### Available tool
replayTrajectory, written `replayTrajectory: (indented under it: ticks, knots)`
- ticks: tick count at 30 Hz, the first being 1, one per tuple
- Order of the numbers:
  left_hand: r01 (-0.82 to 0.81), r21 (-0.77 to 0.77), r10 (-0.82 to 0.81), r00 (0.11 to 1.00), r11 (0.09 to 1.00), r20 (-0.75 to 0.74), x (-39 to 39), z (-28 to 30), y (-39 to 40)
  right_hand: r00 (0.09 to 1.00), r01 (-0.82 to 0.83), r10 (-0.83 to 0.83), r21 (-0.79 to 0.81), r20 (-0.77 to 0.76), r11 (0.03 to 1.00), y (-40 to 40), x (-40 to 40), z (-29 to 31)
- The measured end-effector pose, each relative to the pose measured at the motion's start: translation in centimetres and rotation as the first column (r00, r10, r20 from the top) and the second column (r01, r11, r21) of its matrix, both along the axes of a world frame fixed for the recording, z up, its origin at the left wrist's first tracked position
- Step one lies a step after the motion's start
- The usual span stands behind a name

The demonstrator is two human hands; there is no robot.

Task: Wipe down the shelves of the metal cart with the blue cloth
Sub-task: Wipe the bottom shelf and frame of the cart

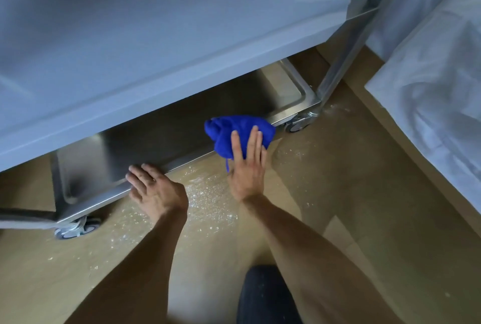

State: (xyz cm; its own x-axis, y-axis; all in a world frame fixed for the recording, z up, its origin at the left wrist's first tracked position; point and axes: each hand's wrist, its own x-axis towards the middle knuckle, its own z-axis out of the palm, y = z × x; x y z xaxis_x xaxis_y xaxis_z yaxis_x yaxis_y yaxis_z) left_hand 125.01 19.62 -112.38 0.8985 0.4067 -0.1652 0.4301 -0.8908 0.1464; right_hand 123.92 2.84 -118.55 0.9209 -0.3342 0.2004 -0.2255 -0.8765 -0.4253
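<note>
The left hand (153,188) rested flat, fingers straight, on the front rim of the metal cart's bottom shelf (161,136). Rightward, the right hand (247,165) pressed the bunched blue cloth (234,130) against that rim with straight fingers.

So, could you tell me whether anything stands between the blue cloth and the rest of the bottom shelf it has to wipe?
Nothing visible does. The right hand presses the blue cloth on the front rim of the bottom shelf, whose visible surface lies bare. The upper shelf overhangs it, hiding the back; the left hand rests on the rim, aside.
</note>
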Motion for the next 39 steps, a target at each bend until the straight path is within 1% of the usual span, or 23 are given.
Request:
replayTrajectory:
  ticks: [1,3,5,6,8,9,10,12,14,15,17,18,20,23,25,27,29,31,33,35,37,38,39]
  knots:
    - [0.028,0.012,-0.028,1.0,1.0,-0.011,0.0,-0.1,-0.2,1.0,-0.012,0.012,-0.013,-0.008,1.0,0.2,-0.2,0.1]
    - [0.022,0.015,-0.021,0.999,1.0,-0.034,0.0,-0.1,-0.6,1.0,0.022,-0.022,0.003,0.008,1.0,-1.2,0.2,0.4]
    - [0.023,0.034,-0.021,0.999,0.999,-0.039,-0.1,-0.3,-0.7,0.989,0.14,-0.141,0.05,0.033,0.989,-4.4,1.5,0.3]
    - [0.03,0.046,-0.029,0.999,0.999,-0.036,-0.1,-0.3,-0.6,0.972,0.23,-0.234,0.101,0.032,0.968,-6.7,2.3,0.4]
    - [0.047,0.048,-0.046,0.998,0.998,-0.032,0.2,-0.4,-0.2,0.915,0.395,-0.403,0.208,-0.003,0.895,-11.7,3.8,0.4]
    - [0.056,0.046,-0.054,0.998,0.997,-0.034,0.3,-0.5,-0.1,0.902,0.425,-0.432,0.239,-0.027,0.873,-13.7,4.3,0.5]
    - [0.054,0.039,-0.052,0.998,0.998,-0.035,0.3,-0.5,-0.1,0.905,0.42,-0.423,0.252,-0.044,0.872,-14.8,4.8,0.7]
    - [0.049,0.022,-0.048,0.998,0.999,-0.033,0.4,-0.4,-0.2,0.9,0.426,-0.436,0.265,-0.022,0.865,-14.3,5.3,0.6]
    - [0.093,0.041,-0.091,0.995,0.995,-0.032,0.9,-0.4,-0.4,0.891,0.435,-0.455,0.288,0.004,0.853,-11.1,5.4,0.4]
    - [0.122,0.057,-0.12,0.992,0.991,-0.04,1.2,-0.4,-0.4,0.899,0.413,-0.437,0.288,0.023,0.864,-9.0,5.0,0.1]
    - [0.155,0.062,-0.152,0.987,0.986,-0.046,1.8,-0.4,-0.3,0.944,0.299,-0.326,0.271,0.059,0.915,-4.9,3.5,-0.5]
    - [0.148,0.052,-0.145,0.988,0.988,-0.043,1.9,-0.5,-0.3,0.965,0.235,-0.257,0.272,0.048,0.933,-3.3,2.8,-0.6]
    - [0.136,0.038,-0.135,0.99,0.99,-0.031,1.8,-0.6,-0.5,0.977,0.195,-0.213,0.317,0.023,0.928,-2.0,2.1,-0.2]
    - [0.15,0.063,-0.15,0.989,0.987,-0.007,1.4,-1.1,-0.6,0.945,0.299,-0.328,0.412,0.001,0.861,-3.3,3.6,0.7]
    - [0.169,0.072,-0.169,0.986,0.983,0.002,1.4,-1.5,-0.5,0.892,0.388,-0.451,0.457,0.033,0.8,-6.0,5.6,1.1]
    - [0.174,0.083,-0.175,0.985,0.981,0.007,1.3,-1.8,-0.4,0.835,0.47,-0.547,0.437,0.064,0.767,-9.7,7.3,1.2]
    - [0.183,0.09,-0.186,0.982,0.979,0.032,1.4,-2.2,-0.1,0.815,0.523,-0.579,0.426,0.004,0.738,-12.6,8.5,1.3]
    - [0.183,0.08,-0.187,0.981,0.98,0.048,1.4,-2.2,-0.2,0.802,0.554,-0.597,0.415,-0.032,0.722,-13.0,8.6,1.5]
    - [0.187,0.075,-0.191,0.981,0.979,0.046,1.3,-1.9,-0.2,0.827,0.524,-0.562,0.393,-0.021,0.756,-10.4,8.1,1.7]
    - [0.198,0.061,-0.199,0.98,0.978,0.006,1.2,-1.3,-0.1,0.885,0.44,-0.466,0.346,-0.01,0.828,-6.1,6.3,1.6]
    - [0.212,0.025,-0.211,0.976,0.977,-0.046,1.3,-0.4,0.6,0.95,0.293,-0.312,0.288,0.021,0.912,-1.5,3.5,1.9]
    - [0.228,-0.002,-0.228,0.972,0.974,-0.061,1.4,0.2,1.1,0.98,0.197,-0.201,0.214,0.0,0.957,0.8,2.0,1.7]
    - [0.254,-0.031,-0.255,0.965,0.967,-0.064,1.5,0.8,1.7,0.995,0.084,-0.076,0.132,-0.061,0.988,2.8,0.7,1.5]
